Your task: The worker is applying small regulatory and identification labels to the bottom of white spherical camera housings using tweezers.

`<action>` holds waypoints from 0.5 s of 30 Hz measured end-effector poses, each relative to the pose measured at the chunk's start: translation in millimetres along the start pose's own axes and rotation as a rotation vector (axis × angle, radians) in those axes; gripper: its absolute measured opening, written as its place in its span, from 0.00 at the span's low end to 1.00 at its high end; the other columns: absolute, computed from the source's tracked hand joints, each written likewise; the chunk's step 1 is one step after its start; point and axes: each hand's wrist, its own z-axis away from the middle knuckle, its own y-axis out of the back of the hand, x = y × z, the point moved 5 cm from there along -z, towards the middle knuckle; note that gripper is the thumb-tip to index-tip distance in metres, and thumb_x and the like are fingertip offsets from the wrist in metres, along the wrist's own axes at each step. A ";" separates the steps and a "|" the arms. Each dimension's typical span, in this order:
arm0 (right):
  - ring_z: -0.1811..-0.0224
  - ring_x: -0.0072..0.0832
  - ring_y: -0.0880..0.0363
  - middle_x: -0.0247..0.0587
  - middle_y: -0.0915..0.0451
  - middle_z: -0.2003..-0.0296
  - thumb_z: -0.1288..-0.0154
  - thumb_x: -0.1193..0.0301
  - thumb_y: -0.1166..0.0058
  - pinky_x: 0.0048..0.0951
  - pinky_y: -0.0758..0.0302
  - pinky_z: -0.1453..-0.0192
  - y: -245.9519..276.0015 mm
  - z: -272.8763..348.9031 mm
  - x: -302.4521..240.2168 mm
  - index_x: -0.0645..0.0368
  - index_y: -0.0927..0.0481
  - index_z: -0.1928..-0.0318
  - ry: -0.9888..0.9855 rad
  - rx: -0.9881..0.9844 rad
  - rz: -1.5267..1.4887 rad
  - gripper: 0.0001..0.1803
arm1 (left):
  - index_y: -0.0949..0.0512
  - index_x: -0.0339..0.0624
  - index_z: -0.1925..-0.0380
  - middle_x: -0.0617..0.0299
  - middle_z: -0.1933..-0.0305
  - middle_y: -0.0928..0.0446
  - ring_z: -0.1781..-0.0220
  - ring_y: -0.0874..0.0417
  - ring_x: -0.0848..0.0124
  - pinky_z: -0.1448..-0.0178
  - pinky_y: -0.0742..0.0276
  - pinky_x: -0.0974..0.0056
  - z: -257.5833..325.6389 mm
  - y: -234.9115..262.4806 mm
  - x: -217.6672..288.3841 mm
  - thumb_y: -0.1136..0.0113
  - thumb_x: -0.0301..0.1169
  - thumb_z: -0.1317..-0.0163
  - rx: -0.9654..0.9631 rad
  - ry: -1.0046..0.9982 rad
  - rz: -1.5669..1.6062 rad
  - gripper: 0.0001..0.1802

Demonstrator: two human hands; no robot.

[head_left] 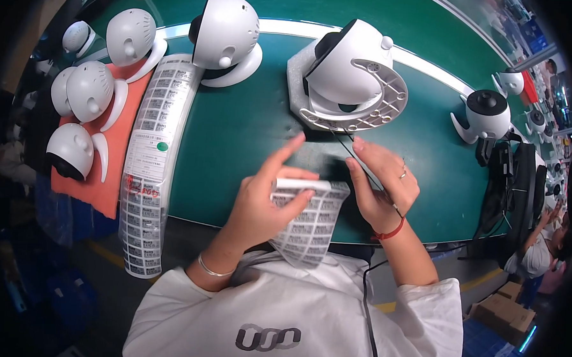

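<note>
My left hand [257, 209] is closed on a sheet of small printed labels [306, 227], folded over at its top edge, with the index finger stretched away from it. In my right hand [386, 183] is a pair of thin dark tweezers [369, 166], their tips reaching the near edge of a white dome-shaped device. That white device [348, 73] lies tilted in a pale foam holder [296, 83], its ribbed oval base [391, 97] facing me. Neither hand visibly touches the device.
A long plastic-wrapped strip of labels [149, 166] lies to the left on the green table [236, 144]. Several similar white devices stand on an orange mat [103, 193] and along the back. Another device [486, 117] and black equipment [515, 182] stand at the right. A black cable [367, 303] hangs over my shirt.
</note>
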 end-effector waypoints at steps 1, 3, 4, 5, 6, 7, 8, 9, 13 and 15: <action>0.63 0.35 0.15 0.44 0.15 0.64 0.54 0.84 0.33 0.28 0.21 0.59 -0.6 -0.1 1.2 0.64 0.16 0.62 -0.004 0.009 -0.003 0.15 | 0.44 0.39 0.30 0.56 0.60 0.16 0.61 0.18 0.80 0.55 0.25 0.75 -4.9 3.5 5.0 0.38 0.16 0.45 0.016 -0.038 -0.026 0.42; 0.63 0.35 0.15 0.44 0.15 0.64 0.54 0.84 0.33 0.28 0.21 0.59 -3.4 0.4 3.0 0.64 0.16 0.62 -0.012 0.018 -0.006 0.15 | 0.44 0.41 0.30 0.57 0.61 0.16 0.62 0.18 0.80 0.56 0.24 0.74 -14.8 9.6 11.8 0.38 0.16 0.45 0.019 -0.059 -0.083 0.43; 0.64 0.35 0.15 0.44 0.15 0.64 0.53 0.83 0.33 0.27 0.22 0.60 -5.3 1.1 4.2 0.64 0.16 0.62 -0.044 0.038 -0.027 0.14 | 0.44 0.43 0.29 0.58 0.62 0.16 0.62 0.18 0.79 0.55 0.24 0.72 -19.8 11.3 14.6 0.38 0.17 0.45 0.009 -0.076 -0.149 0.43; 0.65 0.34 0.16 0.45 0.15 0.65 0.53 0.83 0.33 0.27 0.22 0.60 -7.5 2.1 5.0 0.64 0.16 0.62 -0.087 0.057 -0.045 0.14 | 0.44 0.43 0.29 0.58 0.62 0.16 0.62 0.18 0.79 0.55 0.24 0.72 -23.8 11.9 15.3 0.38 0.17 0.45 0.004 -0.059 -0.158 0.43; 0.66 0.33 0.16 0.45 0.15 0.65 0.52 0.83 0.34 0.25 0.23 0.60 -10.3 4.6 7.6 0.65 0.16 0.61 -0.205 0.104 -0.094 0.14 | 0.44 0.43 0.29 0.58 0.62 0.15 0.62 0.18 0.79 0.55 0.24 0.72 -27.4 11.9 15.7 0.38 0.17 0.45 0.006 -0.050 -0.194 0.43; 0.67 0.31 0.16 0.46 0.15 0.66 0.51 0.83 0.34 0.24 0.24 0.60 -14.5 8.5 9.1 0.65 0.16 0.61 -0.337 0.152 -0.140 0.14 | 0.43 0.44 0.30 0.58 0.62 0.15 0.62 0.17 0.78 0.55 0.24 0.72 -29.1 11.4 17.3 0.38 0.18 0.45 0.008 -0.066 -0.233 0.42; 0.68 0.25 0.18 0.44 0.15 0.67 0.46 0.81 0.35 0.22 0.25 0.60 -19.9 15.6 11.5 0.65 0.16 0.59 -0.538 0.189 -0.267 0.13 | 0.42 0.45 0.30 0.58 0.62 0.16 0.60 0.17 0.77 0.54 0.23 0.71 -30.6 11.4 16.0 0.38 0.18 0.45 0.030 -0.036 -0.241 0.41; 0.66 0.22 0.19 0.42 0.15 0.66 0.45 0.80 0.35 0.22 0.25 0.60 -24.4 21.6 11.5 0.66 0.16 0.58 -0.671 0.259 -0.360 0.12 | 0.42 0.45 0.30 0.58 0.62 0.16 0.60 0.17 0.77 0.54 0.23 0.71 -32.4 10.4 16.2 0.38 0.18 0.45 0.021 -0.042 -0.244 0.41; 0.63 0.20 0.21 0.40 0.16 0.64 0.39 0.74 0.37 0.21 0.26 0.57 -39.1 32.9 5.8 0.68 0.17 0.57 -0.909 0.443 -0.561 0.11 | 0.40 0.44 0.31 0.58 0.61 0.16 0.58 0.18 0.77 0.51 0.24 0.71 -30.4 11.6 13.1 0.38 0.18 0.44 0.033 -0.012 -0.196 0.39; 0.61 0.22 0.20 0.41 0.16 0.64 0.37 0.71 0.38 0.22 0.25 0.55 -45.6 40.9 7.7 0.68 0.17 0.57 -1.129 0.500 -0.667 0.13 | 0.40 0.44 0.31 0.59 0.62 0.16 0.59 0.18 0.78 0.51 0.24 0.70 -29.0 12.0 12.2 0.37 0.18 0.44 0.048 -0.027 -0.247 0.40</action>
